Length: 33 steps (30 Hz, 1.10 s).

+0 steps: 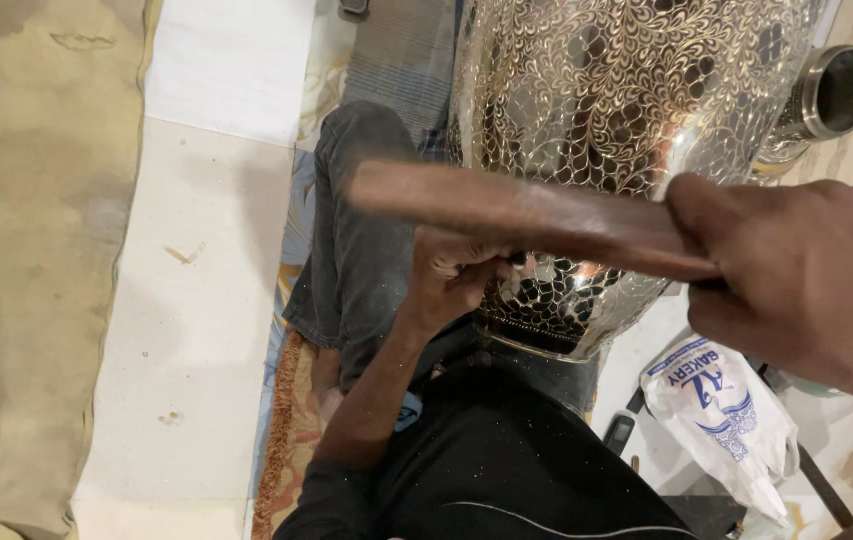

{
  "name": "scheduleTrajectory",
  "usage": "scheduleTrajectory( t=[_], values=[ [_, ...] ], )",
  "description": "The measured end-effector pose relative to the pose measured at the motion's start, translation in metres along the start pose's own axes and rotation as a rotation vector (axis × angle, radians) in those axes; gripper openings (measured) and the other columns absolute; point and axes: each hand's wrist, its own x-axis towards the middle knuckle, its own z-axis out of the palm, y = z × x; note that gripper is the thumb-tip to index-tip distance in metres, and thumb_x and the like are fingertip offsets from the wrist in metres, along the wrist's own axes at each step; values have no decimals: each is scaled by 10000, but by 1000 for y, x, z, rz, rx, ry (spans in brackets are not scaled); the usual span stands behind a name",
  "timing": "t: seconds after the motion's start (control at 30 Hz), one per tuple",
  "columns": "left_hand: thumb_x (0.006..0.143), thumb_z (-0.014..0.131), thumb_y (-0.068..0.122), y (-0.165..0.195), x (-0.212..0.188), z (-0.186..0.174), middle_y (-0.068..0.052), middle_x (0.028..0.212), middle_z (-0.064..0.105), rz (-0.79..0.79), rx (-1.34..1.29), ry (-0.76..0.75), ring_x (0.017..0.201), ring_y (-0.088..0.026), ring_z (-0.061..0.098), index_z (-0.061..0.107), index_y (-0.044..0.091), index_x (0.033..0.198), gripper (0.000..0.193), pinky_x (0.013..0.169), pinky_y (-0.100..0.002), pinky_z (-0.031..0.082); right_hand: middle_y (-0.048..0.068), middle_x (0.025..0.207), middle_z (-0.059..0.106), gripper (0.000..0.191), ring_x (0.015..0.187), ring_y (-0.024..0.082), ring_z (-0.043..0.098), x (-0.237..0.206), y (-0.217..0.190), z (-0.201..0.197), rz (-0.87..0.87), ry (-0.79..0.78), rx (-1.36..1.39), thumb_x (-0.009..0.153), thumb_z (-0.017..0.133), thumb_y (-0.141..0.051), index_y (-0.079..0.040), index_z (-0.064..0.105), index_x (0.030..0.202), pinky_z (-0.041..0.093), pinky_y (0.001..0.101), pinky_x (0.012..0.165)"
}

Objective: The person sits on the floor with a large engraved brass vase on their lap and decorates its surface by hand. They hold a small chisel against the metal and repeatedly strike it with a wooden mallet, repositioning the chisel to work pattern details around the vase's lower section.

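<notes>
Right grip (796, 280) around wooden stick (516, 215)

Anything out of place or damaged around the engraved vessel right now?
Nothing stands out. The engraved metal vessel lies across the lap, left hand against its surface, right hand gripping the wooden stick. A white plastic bag lies crumpled on the floor.

The left hand (451, 272) is curled tight, its fingers (491, 262) bunched at the tip, forearm bare and running down to a dark sleeve. The right hand (796, 280) is raised close to the camera, blurred, fingers closed in a grip, thumb on top.
</notes>
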Motion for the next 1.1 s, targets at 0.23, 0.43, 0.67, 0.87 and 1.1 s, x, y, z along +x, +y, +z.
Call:
scheduleTrajectory(
  t=[0.23, 0.43, 0.67, 0.87, 1.1],
  values=[
    [967, 598, -186, 1, -4, -1, -142, 1150, 764, -96, -26, 64, 937, -164, 779, 733, 114, 1238, 426, 808, -289, 684, 37, 675, 619, 282, 560, 150, 676, 4, 1, 0, 12, 30, -46, 798, 746, -226, -103, 569, 980, 555, 329, 572],
    [997, 607, -172, -4, -1, -4, -97, 1060, 791, -40, 82, 35, 841, -129, 789, 752, 135, 1214, 404, 729, -255, 688, 62, 641, 605, 297, 525, 175, 645, 1, -8, -2, -102, 237, 545, 746, 740, -186, -49, 554, 932, 511, 339, 512],
    [980, 577, -152, 0, -4, -4, -117, 1040, 794, -134, 107, 40, 855, -138, 781, 745, 101, 1215, 384, 751, -265, 676, 28, 661, 584, 235, 537, 143, 623, 2, -1, 6, -50, 95, 142, 827, 689, -216, -97, 548, 972, 516, 316, 518],
    [1016, 613, -154, 4, 0, -3, -126, 1065, 786, -137, 20, 25, 884, -144, 776, 760, 109, 1179, 342, 761, -265, 680, 37, 668, 599, 246, 551, 166, 630, 2, 7, 12, -51, 86, 85, 786, 694, -177, -98, 565, 980, 508, 346, 529],
    [965, 557, -234, 8, 6, -5, -139, 1100, 776, -122, 0, -24, 921, -174, 772, 740, 124, 1222, 477, 808, -285, 675, 31, 682, 640, 296, 540, 167, 657, 1, 9, 11, -66, 57, 4, 789, 734, -194, -116, 569, 1022, 539, 345, 527]
  ],
)
